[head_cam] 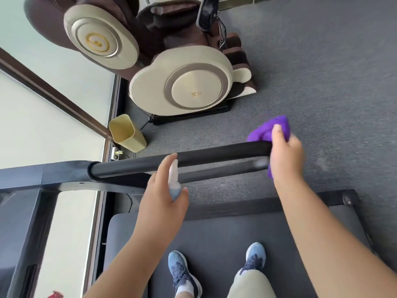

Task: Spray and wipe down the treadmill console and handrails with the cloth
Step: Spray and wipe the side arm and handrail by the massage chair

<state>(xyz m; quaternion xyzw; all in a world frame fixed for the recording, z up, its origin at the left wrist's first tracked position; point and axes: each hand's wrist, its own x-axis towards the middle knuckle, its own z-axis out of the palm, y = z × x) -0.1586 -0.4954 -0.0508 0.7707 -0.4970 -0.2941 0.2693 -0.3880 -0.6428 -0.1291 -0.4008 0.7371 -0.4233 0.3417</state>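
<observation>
A black padded handrail [214,154] of the treadmill runs across the middle of the head view. My right hand [285,155] grips a purple cloth [266,131] wrapped around the handrail's free end. My left hand [165,190] holds a small pale-blue spray bottle [174,181], its white nozzle up against the rail's middle and my index finger over the top. The console is out of view.
I stand on the dark treadmill belt [214,239] in blue shoes. A beige and brown massage chair [180,82] sits on grey carpet beyond the rail. A gold bin [126,133] stands by the glass wall at left. The treadmill's black upright frame [32,211] is at lower left.
</observation>
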